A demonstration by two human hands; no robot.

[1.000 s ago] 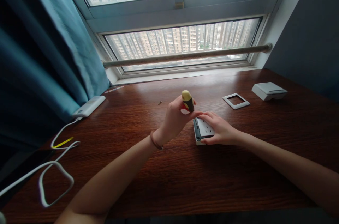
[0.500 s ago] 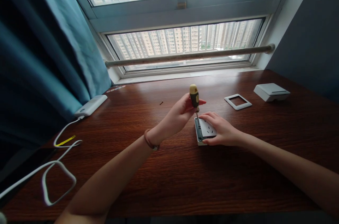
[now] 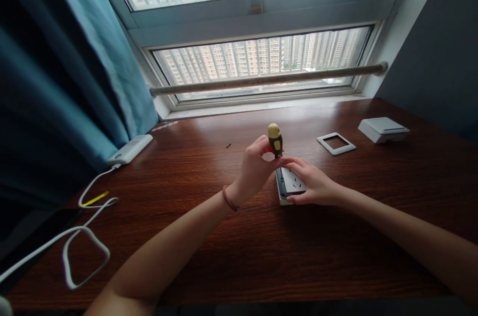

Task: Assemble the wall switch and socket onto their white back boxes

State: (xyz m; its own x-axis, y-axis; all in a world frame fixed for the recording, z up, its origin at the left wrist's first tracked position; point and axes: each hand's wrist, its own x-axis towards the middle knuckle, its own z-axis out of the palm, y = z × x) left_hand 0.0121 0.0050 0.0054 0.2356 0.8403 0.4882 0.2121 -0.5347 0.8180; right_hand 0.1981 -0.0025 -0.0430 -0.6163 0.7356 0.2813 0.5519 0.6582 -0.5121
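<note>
Two bare hands meet over a white-and-grey rectangular socket unit (image 3: 291,184) on the glossy reddish-brown wooden table (image 3: 224,266). The left hand (image 3: 257,166) grips a yellow-and-black screwdriver (image 3: 275,142) nearly upright by its handle, probably to align its shaft with the unit's left side. The right hand (image 3: 311,183) clasps the unit, thumb at its near edge, seemingly to steady it; both hands hide parts of it. Apart from them lie a tiny dark screw (image 3: 228,145), a white square frame (image 3: 339,150) and a white box (image 3: 383,130).
</note>
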